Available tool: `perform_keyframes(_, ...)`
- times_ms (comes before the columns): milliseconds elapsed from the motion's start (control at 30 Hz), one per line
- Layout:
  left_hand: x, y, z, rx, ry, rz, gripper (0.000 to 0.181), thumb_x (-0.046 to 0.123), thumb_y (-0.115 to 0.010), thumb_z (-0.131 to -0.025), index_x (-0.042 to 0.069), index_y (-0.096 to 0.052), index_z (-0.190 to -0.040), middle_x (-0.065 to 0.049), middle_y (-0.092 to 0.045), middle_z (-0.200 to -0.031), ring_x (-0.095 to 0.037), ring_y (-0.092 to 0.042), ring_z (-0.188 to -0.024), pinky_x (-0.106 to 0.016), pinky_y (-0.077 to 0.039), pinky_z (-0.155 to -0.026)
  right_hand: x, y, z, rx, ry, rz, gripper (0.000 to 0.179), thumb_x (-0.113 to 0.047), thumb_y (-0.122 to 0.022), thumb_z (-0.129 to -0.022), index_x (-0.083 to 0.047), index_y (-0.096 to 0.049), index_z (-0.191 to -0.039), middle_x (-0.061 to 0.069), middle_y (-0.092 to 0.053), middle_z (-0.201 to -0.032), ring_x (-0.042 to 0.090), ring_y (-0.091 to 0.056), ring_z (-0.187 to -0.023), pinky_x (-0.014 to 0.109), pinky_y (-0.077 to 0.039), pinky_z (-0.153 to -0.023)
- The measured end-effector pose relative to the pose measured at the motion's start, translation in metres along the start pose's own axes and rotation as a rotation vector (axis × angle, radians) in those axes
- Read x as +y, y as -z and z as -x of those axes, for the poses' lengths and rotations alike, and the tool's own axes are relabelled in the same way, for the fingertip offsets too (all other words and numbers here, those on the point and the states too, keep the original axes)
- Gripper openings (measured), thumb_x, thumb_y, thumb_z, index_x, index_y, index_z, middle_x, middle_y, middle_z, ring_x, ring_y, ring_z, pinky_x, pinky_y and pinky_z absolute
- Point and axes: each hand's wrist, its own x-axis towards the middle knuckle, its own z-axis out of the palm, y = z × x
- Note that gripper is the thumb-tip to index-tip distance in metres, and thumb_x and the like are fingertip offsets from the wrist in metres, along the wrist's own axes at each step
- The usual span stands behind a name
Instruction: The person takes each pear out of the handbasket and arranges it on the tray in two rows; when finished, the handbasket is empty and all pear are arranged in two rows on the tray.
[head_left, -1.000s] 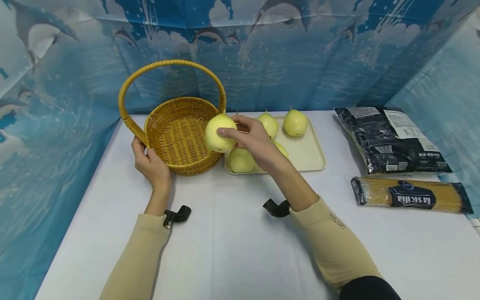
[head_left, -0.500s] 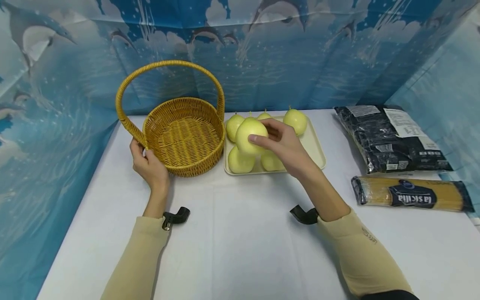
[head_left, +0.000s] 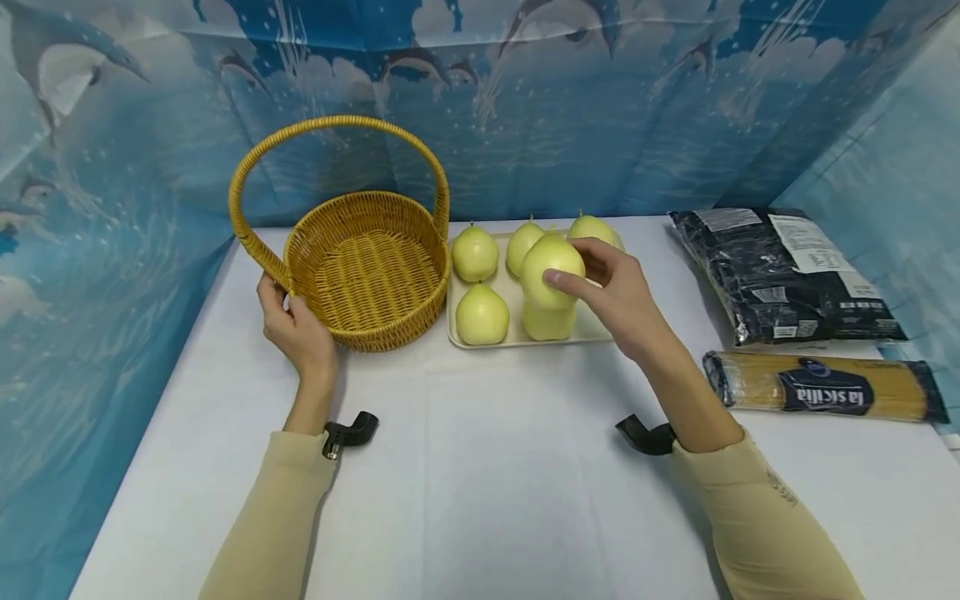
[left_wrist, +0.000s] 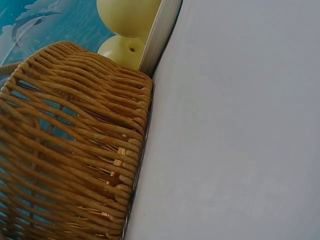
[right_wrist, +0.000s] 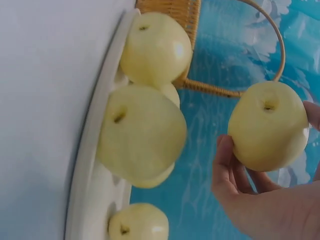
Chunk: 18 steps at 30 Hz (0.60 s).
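My right hand (head_left: 626, 300) pinches a yellow-green pear (head_left: 552, 268) between thumb and fingers, above a cream tray (head_left: 512, 340). In the right wrist view this pear (right_wrist: 269, 127) is lifted off to the side of the others. Several more pears sit on the tray, among them a front-left pear (head_left: 482, 315) and a back-left pear (head_left: 475, 253). The held pear partly covers another pear (head_left: 549, 322) at the tray's front. My left hand (head_left: 302, 335) grips the left side of a wicker basket (head_left: 375, 275), where its tall handle meets the rim. The basket's inside is bare.
Right of the tray lie a black plastic package (head_left: 787, 279) and a pack of spaghetti (head_left: 825, 387). A blue dolphin-print curtain (head_left: 480, 150) hangs behind the white table (head_left: 495, 467). The basket stands close against the tray's left edge.
My right hand has carried the pear rightward from beside the basket rim to over the middle of the tray, uncovering the left pears. My left hand stays on the basket.
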Motion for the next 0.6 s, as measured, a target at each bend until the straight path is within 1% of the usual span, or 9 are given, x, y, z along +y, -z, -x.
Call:
perform_keyframes(67, 0.006, 0.000, 0.001, -0.005, -0.001, 0.004, 0.050, -0.006, -0.036, -0.100, 0.002, -0.058, -0.144, -0.026, -0.065, -0.136, -0.040, -0.060, -0.122, -0.032, -0.045, -0.096, 0.001, 0.006, -0.002, 0.013, 0.002, -0.010, 0.056, -0.029, -0.074, -0.098, -0.010, -0.057, -0.149, 0.005, -0.060, -0.142, 0.016, -0.057, -0.129, 0.023, -0.049, -0.098)
perform_keyframes(133, 0.008, 0.001, 0.002, -0.004, -0.002, 0.005, 0.050, -0.006, -0.036, -0.100, 0.002, -0.058, -0.144, -0.026, -0.065, -0.136, -0.040, -0.060, -0.123, -0.030, -0.045, -0.096, 0.003, 0.012, -0.004, 0.025, 0.007, -0.030, 0.054, -0.028, -0.074, -0.098, -0.011, -0.059, -0.147, 0.003, -0.061, -0.140, 0.016, -0.058, -0.126, 0.023, -0.050, -0.098)
perform_keyframes(233, 0.009, 0.001, 0.003, -0.001, -0.001, 0.009, 0.049, -0.006, -0.036, -0.101, 0.002, -0.059, -0.143, -0.024, -0.066, -0.136, -0.038, -0.060, -0.123, -0.030, -0.045, -0.097, 0.003, 0.023, -0.008, 0.024, 0.004, -0.051, 0.052, -0.027, -0.075, -0.098, -0.011, -0.060, -0.145, 0.001, -0.063, -0.135, 0.016, -0.061, -0.121, 0.023, -0.051, -0.095)
perform_keyframes(300, 0.008, 0.001, 0.003, -0.002, 0.000, 0.009, 0.048, -0.005, -0.036, -0.101, 0.003, -0.059, -0.143, -0.023, -0.067, -0.136, -0.036, -0.060, -0.121, -0.034, -0.046, -0.097, 0.002, 0.033, -0.008, 0.018, -0.014, -0.029, 0.052, -0.028, -0.074, -0.099, -0.011, -0.059, -0.146, -0.001, -0.062, -0.134, 0.016, -0.061, -0.120, 0.022, -0.051, -0.094)
perform_keyframes(333, 0.008, 0.000, 0.003, -0.004, 0.001, 0.005, 0.048, -0.005, -0.036, -0.101, 0.004, -0.059, -0.143, -0.022, -0.067, -0.136, -0.034, -0.061, -0.120, -0.035, -0.046, -0.097, 0.002, 0.038, -0.007, 0.015, -0.027, -0.004, 0.053, -0.029, -0.074, -0.099, -0.011, -0.059, -0.146, -0.001, -0.062, -0.134, 0.015, -0.061, -0.120, 0.022, -0.051, -0.093)
perform_keyframes(400, 0.008, 0.000, 0.003, -0.005, 0.006, 0.000, 0.048, -0.004, -0.036, -0.101, 0.005, -0.059, -0.143, -0.020, -0.067, -0.136, -0.030, -0.062, -0.118, -0.035, -0.046, -0.096, 0.001, 0.048, -0.007, 0.007, -0.060, 0.081, 0.057, -0.034, -0.074, -0.098, -0.013, -0.057, -0.149, 0.000, -0.060, -0.137, 0.014, -0.059, -0.120, 0.023, -0.050, -0.093)
perform_keyframes(533, 0.009, 0.001, 0.004, -0.002, 0.014, 0.004, 0.048, -0.004, -0.036, -0.101, 0.003, -0.059, -0.143, -0.021, -0.067, -0.136, -0.031, -0.061, -0.116, -0.033, -0.046, -0.093, 0.000, 0.064, -0.006, -0.026, -0.163, 0.253, 0.070, -0.046, -0.074, -0.096, -0.013, -0.052, -0.153, 0.006, -0.055, -0.144, 0.019, -0.056, -0.121, 0.036, -0.048, -0.098)
perform_keyframes(600, 0.009, 0.000, 0.005, 0.001, 0.017, 0.016, 0.048, -0.004, -0.035, -0.101, 0.001, -0.059, -0.143, -0.022, -0.067, -0.135, -0.034, -0.061, -0.114, -0.032, -0.045, -0.091, 0.002, 0.068, -0.007, -0.046, -0.214, 0.304, 0.075, -0.051, -0.075, -0.095, -0.012, -0.050, -0.154, 0.010, -0.054, -0.144, 0.023, -0.055, -0.121, 0.043, -0.047, -0.100)
